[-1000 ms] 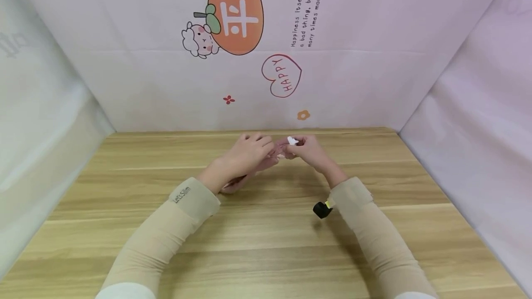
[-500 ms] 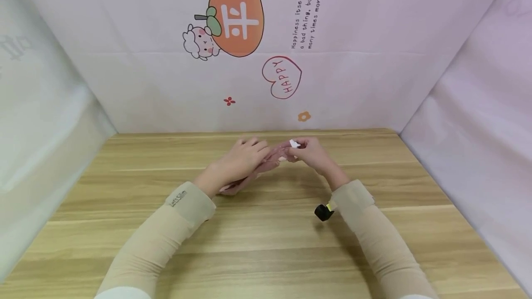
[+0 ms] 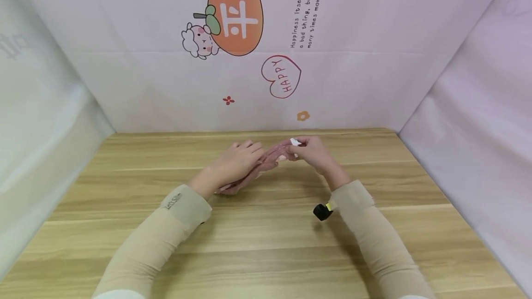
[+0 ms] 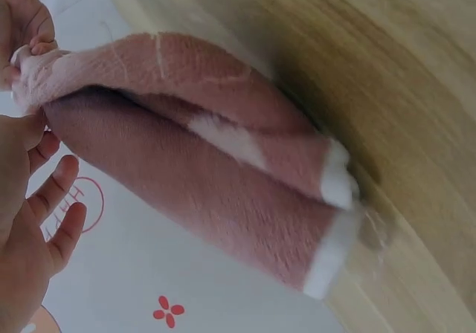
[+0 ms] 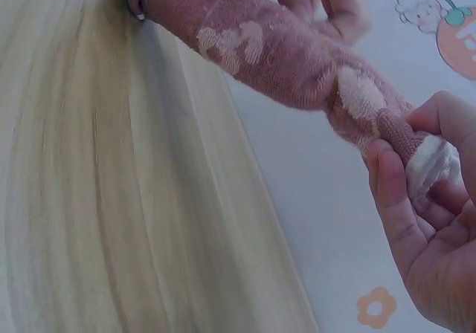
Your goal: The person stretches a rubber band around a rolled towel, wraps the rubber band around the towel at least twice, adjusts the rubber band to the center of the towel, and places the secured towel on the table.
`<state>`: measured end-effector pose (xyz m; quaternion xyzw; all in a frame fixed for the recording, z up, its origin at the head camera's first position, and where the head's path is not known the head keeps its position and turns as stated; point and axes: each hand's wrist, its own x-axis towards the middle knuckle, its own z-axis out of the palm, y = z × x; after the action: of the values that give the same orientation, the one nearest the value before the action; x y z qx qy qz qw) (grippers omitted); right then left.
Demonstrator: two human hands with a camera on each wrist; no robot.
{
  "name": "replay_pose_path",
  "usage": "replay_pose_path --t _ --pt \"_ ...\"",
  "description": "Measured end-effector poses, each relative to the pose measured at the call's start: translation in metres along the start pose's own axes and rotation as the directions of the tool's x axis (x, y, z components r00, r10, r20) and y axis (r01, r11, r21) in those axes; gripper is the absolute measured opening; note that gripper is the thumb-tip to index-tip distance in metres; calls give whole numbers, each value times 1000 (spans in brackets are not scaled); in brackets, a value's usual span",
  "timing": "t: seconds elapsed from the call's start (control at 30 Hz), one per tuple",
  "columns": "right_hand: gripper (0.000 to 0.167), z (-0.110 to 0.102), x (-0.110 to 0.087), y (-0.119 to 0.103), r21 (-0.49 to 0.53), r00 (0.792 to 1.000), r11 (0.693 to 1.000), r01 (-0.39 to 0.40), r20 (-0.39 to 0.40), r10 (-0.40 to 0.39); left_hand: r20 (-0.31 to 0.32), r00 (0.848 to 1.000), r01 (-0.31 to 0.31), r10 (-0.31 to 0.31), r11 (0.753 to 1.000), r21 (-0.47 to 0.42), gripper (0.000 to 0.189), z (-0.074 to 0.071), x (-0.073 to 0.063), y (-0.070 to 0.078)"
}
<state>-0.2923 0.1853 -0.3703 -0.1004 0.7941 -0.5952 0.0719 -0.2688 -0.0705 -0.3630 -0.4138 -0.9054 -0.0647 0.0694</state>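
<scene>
Pink knitted socks point(image 3: 272, 157) with white patches hang slanting between my two hands in the head view. Their two tubes end in white bands, side by side, in the left wrist view. My right hand point(image 3: 312, 152) pinches a bunched end with a small white-tipped loop point(image 5: 435, 162) between thumb and fingers. My left hand point(image 3: 236, 165) lies over the lower part of the socks in the head view. Its fingers point(image 4: 63, 236) are loose and spread at the fabric's edge in the left wrist view.
A black piece point(image 3: 322, 212) with a yellow bit sticks out from the right cuff. The wooden table point(image 3: 266, 253) meets a white printed backdrop point(image 3: 166, 96), with white cloth at both sides.
My left hand has moved left and down along the socks, so more pink fabric shows between the hands. The right hand keeps its pinch, almost in place.
</scene>
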Motion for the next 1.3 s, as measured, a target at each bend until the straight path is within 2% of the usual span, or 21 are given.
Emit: replay_pose_path --t 0.1,0.17,0.3,0.4,0.57,0.67,0.83,0.93,1.0,1.07,1.17,1.3 --pt "36 4 0 -4 8 1000 1000 -9 5 9 -6 999 33 -33 998 -60 15 0 2 2" --pt "36 6 -1 -5 17 1000 1000 -16 4 16 -36 999 37 -40 994 -99 12 1 3 2" --pt "33 7 -2 -6 39 999 998 -42 13 42 -124 992 -4 -17 985 -173 6 5 4 2" --pt "33 7 -3 -6 67 998 996 -61 21 60 -160 987 -19 -15 977 -210 7 8 3 1" --pt "34 6 -3 -5 129 996 988 -89 31 86 -135 988 33 -70 964 -263 32 11 1 3" --pt "33 4 -4 -4 167 995 981 -96 34 92 -118 989 52 -92 951 -303 35 11 1 4" --pt "32 3 -5 -6 214 995 972 -94 60 83 -136 986 39 -98 924 -379 35 8 3 3" --pt "33 3 -7 -8 269 994 958 -94 83 74 -133 982 60 -133 893 -447 36 6 4 0" --pt "34 4 -8 -10 314 993 945 -87 103 57 -117 979 90 -169 862 -498 36 5 4 -2" --pt "38 6 -10 -11 343 991 937 -72 127 30 -95 974 116 -203 818 -564 37 2 2 -3" --pt "39 11 -13 -10 334 990 942 -32 140 -16 -61 972 136 -227 753 -643 38 -1 1 -3" --pt "33 16 -14 -8 316 990 948 26 123 -69 -26 972 146 -235 685 -714 41 -4 0 -3"
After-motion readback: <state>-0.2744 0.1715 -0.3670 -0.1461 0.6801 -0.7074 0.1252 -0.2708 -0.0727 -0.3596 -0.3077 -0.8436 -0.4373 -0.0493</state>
